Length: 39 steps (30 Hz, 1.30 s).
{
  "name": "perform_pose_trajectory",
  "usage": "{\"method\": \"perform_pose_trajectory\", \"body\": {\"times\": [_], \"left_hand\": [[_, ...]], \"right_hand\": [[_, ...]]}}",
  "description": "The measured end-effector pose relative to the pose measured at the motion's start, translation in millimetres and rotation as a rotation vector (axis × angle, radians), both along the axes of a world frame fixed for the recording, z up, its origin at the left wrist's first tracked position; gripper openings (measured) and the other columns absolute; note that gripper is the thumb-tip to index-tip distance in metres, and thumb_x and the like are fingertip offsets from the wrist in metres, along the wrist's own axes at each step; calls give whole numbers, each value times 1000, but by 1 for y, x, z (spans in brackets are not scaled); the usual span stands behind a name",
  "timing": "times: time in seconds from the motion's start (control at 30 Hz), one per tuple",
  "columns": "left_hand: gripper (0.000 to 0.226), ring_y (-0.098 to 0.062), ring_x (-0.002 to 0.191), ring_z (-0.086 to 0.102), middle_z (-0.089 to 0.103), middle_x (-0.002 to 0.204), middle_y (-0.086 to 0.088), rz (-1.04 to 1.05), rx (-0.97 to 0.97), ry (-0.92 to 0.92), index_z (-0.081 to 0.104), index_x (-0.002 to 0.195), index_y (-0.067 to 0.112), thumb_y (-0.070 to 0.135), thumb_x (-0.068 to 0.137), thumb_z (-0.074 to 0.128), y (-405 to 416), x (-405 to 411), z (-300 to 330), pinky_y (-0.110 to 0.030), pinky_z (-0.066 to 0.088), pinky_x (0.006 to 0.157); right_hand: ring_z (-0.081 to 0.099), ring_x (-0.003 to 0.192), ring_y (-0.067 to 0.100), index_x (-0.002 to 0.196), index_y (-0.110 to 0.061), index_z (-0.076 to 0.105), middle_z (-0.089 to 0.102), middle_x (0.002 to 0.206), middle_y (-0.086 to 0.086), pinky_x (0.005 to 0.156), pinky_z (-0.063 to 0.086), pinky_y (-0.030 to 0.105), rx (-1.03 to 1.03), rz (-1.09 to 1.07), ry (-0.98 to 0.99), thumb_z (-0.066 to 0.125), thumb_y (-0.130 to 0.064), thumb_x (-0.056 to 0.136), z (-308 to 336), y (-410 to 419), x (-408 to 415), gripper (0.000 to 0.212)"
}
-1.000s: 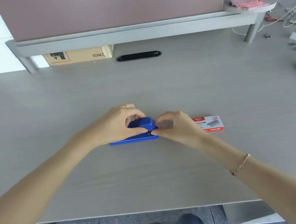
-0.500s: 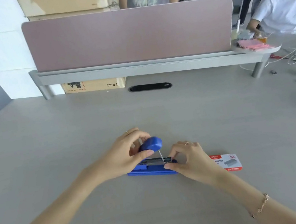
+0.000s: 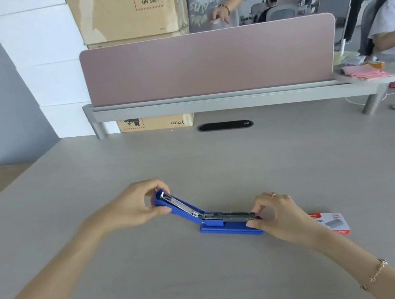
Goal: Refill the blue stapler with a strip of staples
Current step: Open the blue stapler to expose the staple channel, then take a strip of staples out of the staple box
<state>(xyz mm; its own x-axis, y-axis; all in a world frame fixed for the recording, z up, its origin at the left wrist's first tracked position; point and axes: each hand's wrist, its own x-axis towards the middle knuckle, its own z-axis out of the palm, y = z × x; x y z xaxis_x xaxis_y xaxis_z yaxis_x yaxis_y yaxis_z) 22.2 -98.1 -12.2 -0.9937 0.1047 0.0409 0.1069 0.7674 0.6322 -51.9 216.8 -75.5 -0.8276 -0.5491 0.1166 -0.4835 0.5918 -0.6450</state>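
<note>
Blue stapler (image 3: 219, 227) lies near the middle of the pale wood-grain desk (image 3: 219, 161), swung wide open; it serves as the landmark here. Left of it, left hand (image 3: 133, 209) is clamped on the stapler's top cover (image 3: 174, 204), thumb below, fingers curled over the far tip, holding the cover tilted up and back to the left. Fingers hide the cover's end. The base sits flat on the desk, with the metal staple channel (image 3: 230, 215) exposed on top; whether any staples are in it is too small to tell. At the stapler's right end, right hand (image 3: 279, 216) pinches the front of the channel and base between thumb and fingers; the front tip is hidden by the fingers. A ring shows on that hand, and a bracelet (image 3: 375, 275) on the wrist lower right. Just right of the stapler, behind the right hand, a red-and-white staple box (image 3: 332, 222) lies flat, partly covered by the wrist, print unreadable. Beyond the stapler, a black cable slot (image 3: 225, 126) and a pink divider panel (image 3: 208, 62). Both forearms are cut off by the frame edges.
</note>
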Motion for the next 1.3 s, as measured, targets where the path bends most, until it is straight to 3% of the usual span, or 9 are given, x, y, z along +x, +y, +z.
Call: {"method": "perform_pose_trajectory", "body": {"times": [0.17, 0.3, 0.53, 0.63, 0.73, 0.8, 0.93, 1.1, 1.3], "left_hand": [[20, -8, 85, 61, 66, 92, 10, 69, -27, -16, 65, 83, 27, 16, 73, 79, -14, 9, -32, -12, 42, 78], [19, -3, 90, 60, 64, 95, 18, 123, -52, -22, 67, 83, 27, 22, 71, 80, -17, 11, -49, -5, 39, 77], [20, -4, 89, 59, 65, 92, 15, 118, -88, -21, 64, 83, 29, 27, 71, 80, -19, 13, -57, -19, 42, 80], [35, 2, 99, 53, 62, 99, 18, 39, -218, -122, 61, 96, 33, 47, 67, 76, -12, 7, -40, -23, 41, 88], [50, 8, 111, 47, 55, 114, 24, -60, -266, -66, 55, 113, 37, 55, 69, 72, 26, -16, -1, -16, 35, 95], [50, 8, 109, 48, 55, 112, 24, -130, -252, 23, 56, 113, 37, 58, 70, 70, 67, -36, 16, -14, 35, 95], [60, 2, 107, 50, 57, 113, 19, -283, -308, -49, 54, 116, 33, 62, 67, 71, 158, -61, -9, -23, 42, 95], [57, -6, 103, 54, 58, 108, 16, -330, -362, 37, 54, 110, 30, 64, 67, 69, 222, -71, -41, -27, 46, 86], [44, -4, 94, 53, 60, 99, 14, -324, -370, 65, 59, 98, 30, 61, 68, 69, 236, -78, -47, -25, 44, 78]], "right_hand": [[54, 87, 7, 67, -23, 54, 58, 78, -14, 84, 38, 27, -8, 4, 6, 73, -31, 75, 3, -2, 3, 22], [53, 89, 10, 64, -30, 50, 59, 79, -13, 75, 37, 18, -23, 14, -4, 73, -30, 75, 4, -1, 4, 26], [53, 92, 10, 68, -27, 55, 62, 85, -11, 76, 37, 22, -26, 27, -29, 72, -34, 76, 2, 0, 3, 20], [50, 101, 9, 93, -26, 63, 64, 96, -11, 89, 39, 26, 50, 75, -55, 73, -38, 73, 13, 7, -2, 26], [49, 110, 8, 112, -29, 58, 60, 110, -9, 93, 39, 22, 53, 48, -49, 74, -37, 73, 40, 39, -18, 43], [49, 109, 8, 109, -29, 60, 60, 107, -9, 84, 37, 14, 74, -17, -3, 72, -36, 76, 56, 70, -26, 37], [52, 106, 9, 105, -29, 62, 59, 106, -6, 85, 37, 21, 194, -93, -25, 72, -39, 74, 50, 116, -25, 34], [50, 94, 12, 103, -28, 61, 52, 89, -13, 82, 40, 24, 230, -123, -41, 73, -50, 69, 21, 144, -10, 42], [50, 79, 9, 96, -19, 63, 53, 80, -13, 72, 44, 20, 129, -127, -73, 77, -36, 68, 10, 149, -5, 36]]}}
